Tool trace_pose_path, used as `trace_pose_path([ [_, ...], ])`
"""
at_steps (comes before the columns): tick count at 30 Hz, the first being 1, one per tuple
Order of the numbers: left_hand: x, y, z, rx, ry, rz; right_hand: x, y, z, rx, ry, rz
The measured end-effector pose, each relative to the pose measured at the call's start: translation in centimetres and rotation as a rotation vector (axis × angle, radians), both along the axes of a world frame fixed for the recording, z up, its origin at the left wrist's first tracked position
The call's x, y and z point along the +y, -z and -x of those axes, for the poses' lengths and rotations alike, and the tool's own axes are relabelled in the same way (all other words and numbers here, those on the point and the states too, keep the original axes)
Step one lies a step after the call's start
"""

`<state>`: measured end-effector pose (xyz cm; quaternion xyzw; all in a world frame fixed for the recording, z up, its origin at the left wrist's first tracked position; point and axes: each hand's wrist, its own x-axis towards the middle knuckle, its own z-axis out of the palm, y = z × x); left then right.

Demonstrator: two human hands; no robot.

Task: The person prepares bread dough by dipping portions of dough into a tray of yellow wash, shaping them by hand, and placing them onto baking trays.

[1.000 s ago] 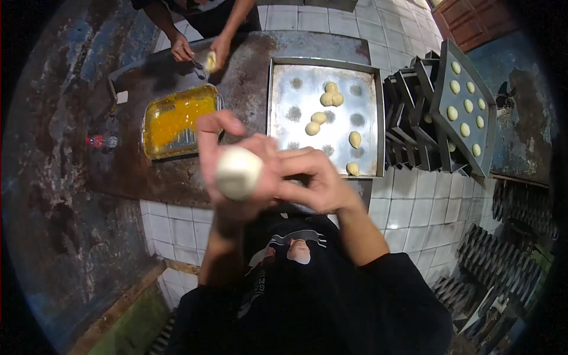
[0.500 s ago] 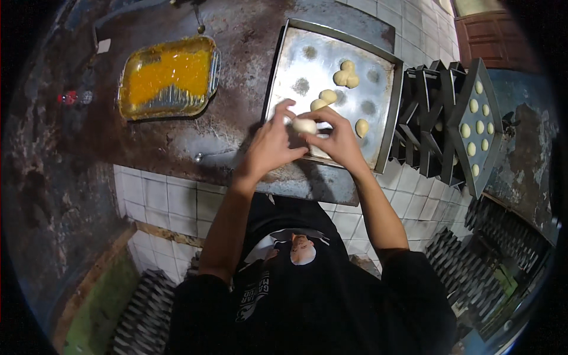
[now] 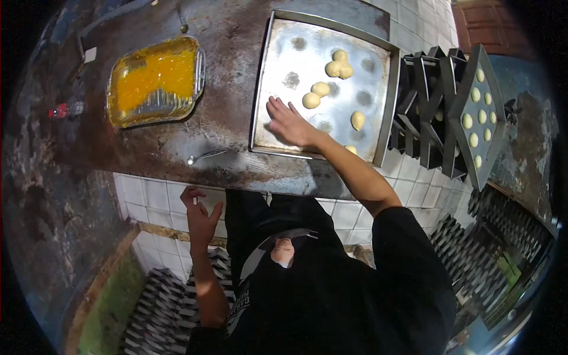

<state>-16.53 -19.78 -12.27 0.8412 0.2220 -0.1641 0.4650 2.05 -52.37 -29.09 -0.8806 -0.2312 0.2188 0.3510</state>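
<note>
My right hand lies palm down, fingers stretched out, over the near left part of a metal baking tray. Whether anything is under the palm is hidden. Just beyond it rest two pale dough balls touching each other, one of them this dough ball. A cluster of three dough balls sits farther back, and a single dough ball lies to the right. Another one shows partly behind my right forearm. My left hand hangs in front of the table edge, empty, its fingers curved and apart.
A glass dish of orange-yellow filling stands left of the tray, with a metal spoon in front of it. At the right, dark trays are stacked crosswise; the top tray holds several dough balls. A red-capped bottle lies far left.
My hands have parted. The left moved back and down off the table; the right went flat onto the tray. The dough ball held between them no longer shows.
</note>
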Motion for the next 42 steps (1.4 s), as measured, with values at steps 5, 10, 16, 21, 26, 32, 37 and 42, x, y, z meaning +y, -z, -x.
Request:
trace_pose_path([
  [5,-1.5,1.4,-0.9,-0.126,0.009,0.078,-9.8,-8.4,-1.7,0.214,0.446,-0.153],
  [10,-3.6,1.4,-3.6,-0.171,0.083,0.161,-20.4,-5.1,4.4,0.452,0.428,0.649],
  [16,-6.9,-0.1,-7.6,-0.282,0.209,0.203,-18.0,-3.5,8.1,0.275,0.569,0.671],
  [21,-11.2,-0.2,-11.4,-0.120,0.122,0.693,-16.8,-8.3,7.5,0.544,0.691,-0.310],
  [26,-14.4,-2.5,-14.7,-0.117,0.139,0.726,-2.7,-20.5,5.8,0.392,0.698,-0.683],
  [32,-9.9,-6.6,-17.8,-0.344,-0.096,0.722,10.6,-24.8,4.9,0.117,0.717,-0.946],
  [37,-3.7,-10.4,-19.5,-0.479,-0.171,0.768,20.8,-27.1,0.8,-0.098,0.978,-0.970],
  [42,3.8,-13.1,-20.7,-0.264,-0.199,1.250,24.6,-29.7,-1.6,0.023,0.884,-1.132],
])
